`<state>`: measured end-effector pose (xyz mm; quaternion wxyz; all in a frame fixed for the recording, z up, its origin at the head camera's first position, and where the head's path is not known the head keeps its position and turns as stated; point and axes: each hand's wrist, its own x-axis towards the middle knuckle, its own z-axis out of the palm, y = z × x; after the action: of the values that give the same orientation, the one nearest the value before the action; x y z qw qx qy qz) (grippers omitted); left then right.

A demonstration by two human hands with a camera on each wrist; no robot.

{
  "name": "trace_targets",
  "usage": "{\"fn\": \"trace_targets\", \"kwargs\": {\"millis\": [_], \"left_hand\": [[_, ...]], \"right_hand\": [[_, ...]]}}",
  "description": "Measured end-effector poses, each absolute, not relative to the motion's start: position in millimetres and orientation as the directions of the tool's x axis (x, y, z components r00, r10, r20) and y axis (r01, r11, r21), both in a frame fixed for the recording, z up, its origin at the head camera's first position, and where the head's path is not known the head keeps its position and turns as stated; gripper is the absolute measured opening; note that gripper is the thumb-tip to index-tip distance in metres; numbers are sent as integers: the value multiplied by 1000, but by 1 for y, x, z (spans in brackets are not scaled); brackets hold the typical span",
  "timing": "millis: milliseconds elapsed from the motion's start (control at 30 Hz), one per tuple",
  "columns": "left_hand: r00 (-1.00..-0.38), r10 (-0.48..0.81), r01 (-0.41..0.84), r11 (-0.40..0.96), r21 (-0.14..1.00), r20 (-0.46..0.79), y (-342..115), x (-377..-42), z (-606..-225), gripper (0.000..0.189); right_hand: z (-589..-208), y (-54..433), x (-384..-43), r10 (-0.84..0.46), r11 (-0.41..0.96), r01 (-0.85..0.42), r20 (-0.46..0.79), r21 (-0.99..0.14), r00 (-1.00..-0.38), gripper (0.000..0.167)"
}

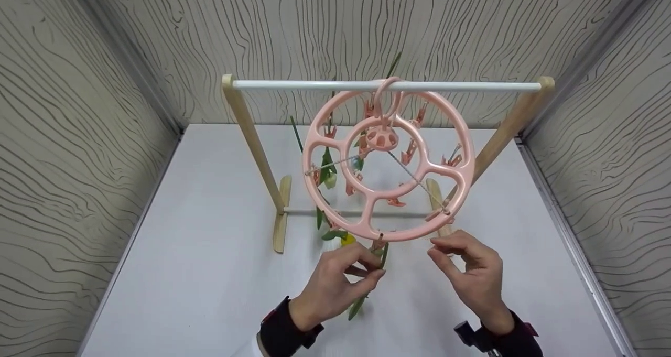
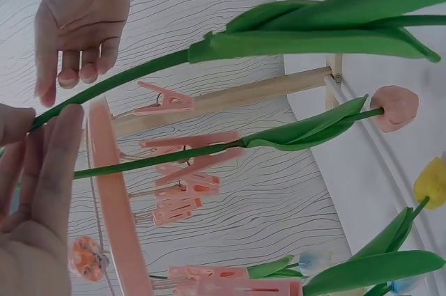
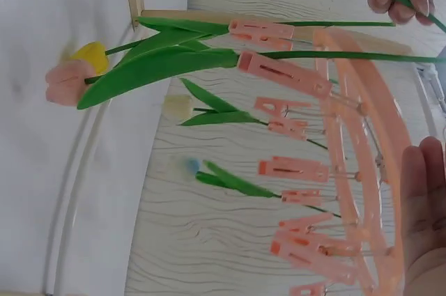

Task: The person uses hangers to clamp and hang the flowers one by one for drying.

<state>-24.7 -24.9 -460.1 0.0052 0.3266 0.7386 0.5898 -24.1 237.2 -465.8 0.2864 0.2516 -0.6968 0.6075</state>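
The left hand [image 1: 335,283] pinches a thin green flower stem [image 1: 373,273] between its thumb and fingers [image 2: 52,164]. The stem sits just under the near edge of the pink round hanger [image 1: 389,160], close to a pink clip [image 1: 378,240] on that edge. A long green leaf [image 1: 356,307] of the same flower pokes out below the hand, toward the near edge of the table [image 1: 199,252].

The right hand [image 1: 474,276] is just beside the left one, under the near right part of the hanger. Its fingers are curled a little and held near the ring, with nothing between them. I cannot tell if they touch the ring.

The hanger is a big pink ring with a smaller ring inside it and many pink clips hanging from it. Its hook goes over a white bar [image 1: 388,86]. The bar lies across two wooden posts [image 1: 254,147] that stand on the white table, near the back edge.

More flowers hang head down from the clips. In the left wrist view there is a pink flower [image 2: 394,108] and a yellow flower [image 2: 432,181] with long green leaves. In the right wrist view a pale flower [image 3: 178,106] and a small blue flower [image 3: 191,166] hang from other clips on the ring.

Walls with wavy dark lines [image 1: 78,110] stand along the left, back and right edges of the table.
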Motion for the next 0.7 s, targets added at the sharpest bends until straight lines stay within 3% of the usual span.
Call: {"fn": "trace_targets", "kwargs": {"millis": [167,267,367,700], "left_hand": [[-785,475,486,74,871,397,-26,-23,-461,10],[-776,475,501,65,863,414,-27,-23,-460,9],[-771,475,509,58,859,425,-27,-22,-460,10],[-761,477,528,60,847,440,-27,-23,-461,10]], "right_hand": [[-486,254,-38,97,223,-770,799,-598,-593,12],[-495,265,-47,139,276,-764,811,-583,-569,11],[-501,277,-53,152,334,-723,792,-604,-591,12],[-513,307,-73,70,405,-573,649,-713,-758,36]]}}
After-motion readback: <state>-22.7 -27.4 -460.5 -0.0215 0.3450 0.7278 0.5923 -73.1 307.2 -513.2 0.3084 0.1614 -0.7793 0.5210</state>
